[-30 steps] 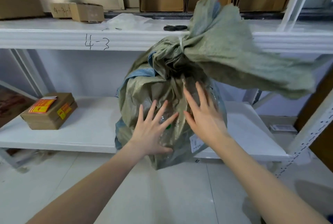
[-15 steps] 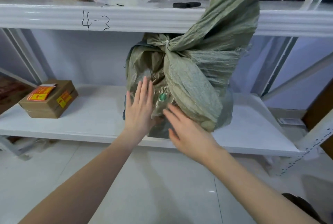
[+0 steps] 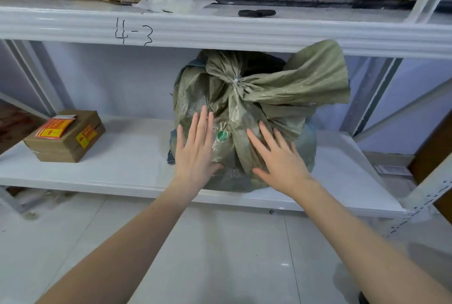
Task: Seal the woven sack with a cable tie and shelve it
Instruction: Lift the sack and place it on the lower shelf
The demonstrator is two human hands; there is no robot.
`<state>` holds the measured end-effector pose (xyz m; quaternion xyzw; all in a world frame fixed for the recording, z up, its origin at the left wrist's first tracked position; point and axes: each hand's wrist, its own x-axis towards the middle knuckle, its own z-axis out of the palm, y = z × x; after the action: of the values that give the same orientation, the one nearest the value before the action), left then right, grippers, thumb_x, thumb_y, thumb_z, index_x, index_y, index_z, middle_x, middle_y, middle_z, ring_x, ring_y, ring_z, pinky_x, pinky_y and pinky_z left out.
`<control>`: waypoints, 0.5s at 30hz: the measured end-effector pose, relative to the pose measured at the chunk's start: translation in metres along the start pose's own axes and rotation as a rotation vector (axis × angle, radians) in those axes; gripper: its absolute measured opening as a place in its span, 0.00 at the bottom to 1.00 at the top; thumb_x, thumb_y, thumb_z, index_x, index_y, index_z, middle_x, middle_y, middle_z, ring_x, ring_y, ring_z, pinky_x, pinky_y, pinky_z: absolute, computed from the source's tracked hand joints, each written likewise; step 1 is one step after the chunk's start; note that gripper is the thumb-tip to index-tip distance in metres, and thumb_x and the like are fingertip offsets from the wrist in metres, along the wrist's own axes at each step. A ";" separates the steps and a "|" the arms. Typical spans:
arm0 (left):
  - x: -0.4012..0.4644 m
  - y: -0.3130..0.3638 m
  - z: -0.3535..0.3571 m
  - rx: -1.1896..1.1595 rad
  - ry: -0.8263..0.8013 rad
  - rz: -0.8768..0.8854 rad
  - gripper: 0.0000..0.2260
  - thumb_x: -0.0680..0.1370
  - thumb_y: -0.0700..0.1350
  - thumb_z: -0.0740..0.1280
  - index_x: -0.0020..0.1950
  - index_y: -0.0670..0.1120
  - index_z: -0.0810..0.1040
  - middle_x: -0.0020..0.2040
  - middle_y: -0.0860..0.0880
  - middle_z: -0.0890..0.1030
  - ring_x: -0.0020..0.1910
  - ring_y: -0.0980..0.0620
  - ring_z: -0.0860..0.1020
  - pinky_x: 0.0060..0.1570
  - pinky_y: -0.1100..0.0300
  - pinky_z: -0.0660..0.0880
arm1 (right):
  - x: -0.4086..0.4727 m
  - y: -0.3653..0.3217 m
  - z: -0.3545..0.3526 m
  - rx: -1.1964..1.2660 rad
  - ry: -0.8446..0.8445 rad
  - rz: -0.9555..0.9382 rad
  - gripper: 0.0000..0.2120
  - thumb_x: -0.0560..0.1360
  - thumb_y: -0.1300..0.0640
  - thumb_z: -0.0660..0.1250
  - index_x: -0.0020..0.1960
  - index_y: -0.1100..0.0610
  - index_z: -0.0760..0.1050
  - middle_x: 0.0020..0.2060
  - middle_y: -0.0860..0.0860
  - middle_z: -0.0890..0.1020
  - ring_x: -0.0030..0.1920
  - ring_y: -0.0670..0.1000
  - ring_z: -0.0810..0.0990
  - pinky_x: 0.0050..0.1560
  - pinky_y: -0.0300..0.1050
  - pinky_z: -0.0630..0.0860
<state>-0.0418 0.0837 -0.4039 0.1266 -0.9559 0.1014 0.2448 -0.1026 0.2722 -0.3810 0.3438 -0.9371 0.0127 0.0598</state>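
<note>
An olive-green woven sack [image 3: 276, 98] sits on the lower white shelf [image 3: 127, 164], under the beam marked "4-3". A pale cable tie [image 3: 235, 81] cinches its neck, and the loose top flops to the right, up against the beam. My left hand [image 3: 195, 149] lies flat on the sack's front left, fingers together and pointing up. My right hand [image 3: 278, 157] presses flat on its front right, fingers spread. Neither hand grips anything. A green cap shows through the weave between the hands.
A brown cardboard box [image 3: 64, 137] with orange and yellow labels rests on the lower shelf's left end. The upper shelf [image 3: 220, 27] carries cartons, a white plastic bag [image 3: 173, 0] and a black tool [image 3: 256, 12]. Metal uprights and braces stand at right. Grey tiled floor lies below.
The sack has slid back from the shelf's front edge, deeper under the upper beam, and its top now bends to the right. Both hands followed it, palms flat.
</note>
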 end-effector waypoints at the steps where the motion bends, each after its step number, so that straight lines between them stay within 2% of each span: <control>1: 0.001 0.001 0.002 0.012 0.006 0.005 0.57 0.62 0.63 0.74 0.75 0.41 0.42 0.78 0.42 0.50 0.77 0.44 0.52 0.71 0.40 0.58 | 0.005 0.001 0.005 0.018 0.016 0.010 0.40 0.76 0.46 0.62 0.75 0.44 0.36 0.77 0.49 0.38 0.76 0.59 0.45 0.72 0.63 0.57; 7: 0.017 0.005 0.016 0.006 -0.001 -0.022 0.55 0.65 0.65 0.71 0.75 0.42 0.39 0.78 0.42 0.47 0.77 0.44 0.50 0.72 0.41 0.58 | 0.036 0.003 0.016 0.046 0.028 0.058 0.38 0.77 0.50 0.61 0.75 0.46 0.36 0.77 0.49 0.39 0.76 0.59 0.44 0.72 0.62 0.57; 15: 0.029 0.007 0.029 -0.094 -0.011 -0.068 0.53 0.67 0.63 0.71 0.76 0.42 0.42 0.78 0.42 0.46 0.77 0.43 0.49 0.72 0.41 0.55 | 0.054 0.010 0.019 0.048 0.002 0.071 0.39 0.77 0.54 0.61 0.75 0.46 0.35 0.76 0.48 0.37 0.76 0.58 0.42 0.71 0.63 0.55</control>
<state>-0.0808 0.0772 -0.4155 0.1479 -0.9561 0.0471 0.2484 -0.1518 0.2434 -0.3928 0.3117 -0.9480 0.0379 0.0520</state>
